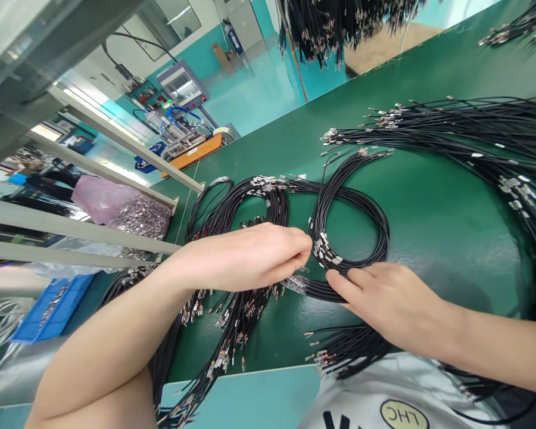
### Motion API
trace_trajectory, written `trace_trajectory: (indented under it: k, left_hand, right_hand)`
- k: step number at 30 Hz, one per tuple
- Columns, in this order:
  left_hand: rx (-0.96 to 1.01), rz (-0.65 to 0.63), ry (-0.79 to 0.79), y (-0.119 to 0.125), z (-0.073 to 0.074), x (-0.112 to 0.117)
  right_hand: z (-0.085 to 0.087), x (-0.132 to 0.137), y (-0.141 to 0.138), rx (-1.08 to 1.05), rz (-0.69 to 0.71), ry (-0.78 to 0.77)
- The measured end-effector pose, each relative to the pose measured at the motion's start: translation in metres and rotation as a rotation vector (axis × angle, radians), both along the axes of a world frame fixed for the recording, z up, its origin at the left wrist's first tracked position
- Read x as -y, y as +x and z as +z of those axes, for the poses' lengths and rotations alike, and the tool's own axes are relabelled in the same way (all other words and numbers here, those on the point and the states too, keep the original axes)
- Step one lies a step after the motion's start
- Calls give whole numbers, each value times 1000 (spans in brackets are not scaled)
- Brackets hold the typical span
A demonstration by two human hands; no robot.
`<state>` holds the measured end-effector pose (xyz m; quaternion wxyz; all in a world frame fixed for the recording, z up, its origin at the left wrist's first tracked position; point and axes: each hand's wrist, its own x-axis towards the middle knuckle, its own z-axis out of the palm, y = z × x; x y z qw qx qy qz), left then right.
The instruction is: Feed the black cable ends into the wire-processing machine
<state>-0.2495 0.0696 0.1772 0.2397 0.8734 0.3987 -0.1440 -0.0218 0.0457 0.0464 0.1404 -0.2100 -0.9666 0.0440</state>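
A coil of thin black cables lies on the green tabletop, with white tags on its lower left. My right hand grips the lower side of this coil, fingers bent over the black strands. My left hand is closed in a pinch just left of the coil; what its fingers hold is hidden. Below the left fingertips, clear plastic wrap surrounds a black cable end section. Behind and under my left hand lies another bundle of coiled black cables with tags and bare ends.
Long black cables spread over the right of the green table. Loose cable ends lie near the front edge. Metal shelf posts stand at left, beside a pink bag and a blue tray. More cables hang beyond.
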Motion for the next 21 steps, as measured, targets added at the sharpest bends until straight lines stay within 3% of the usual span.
trace_trajectory:
  k: [4, 6, 8, 10, 11, 12, 13, 16, 18, 21]
  left_hand:
    - [-104, -58, -239, 5, -13, -21]
    - [-163, -45, -235, 7, -17, -26]
    - [-76, 86, 83, 6, -14, -20]
    - [177, 310, 482, 0, -8, -1]
    - [318, 424, 563, -4, -7, 11]
    - [437, 520, 526, -9, -8, 22]
    - [512, 603, 380, -14, -12, 33]
    - [516, 695, -221, -24, -46, 52]
    - [796, 832, -343, -21, -78, 53]
    - [1278, 895, -496, -7, -115, 48]
  right_hand:
    - [2, 5, -8, 13, 51, 19]
    - [2, 4, -10, 7, 45, 10]
    - [0, 0, -9, -20, 7, -33]
    - [-3, -7, -4, -58, -40, -97]
    - [-5, -10, -1, -73, -59, -129]
    - [-7, -13, 2, -87, -73, -156]
    - [-9, -15, 5, -98, -81, -178]
    - [-12, -20, 9, -121, -92, -217]
    - [-12, -20, 8, -127, -85, -238]
    - [-11, -21, 7, -122, -78, -279]
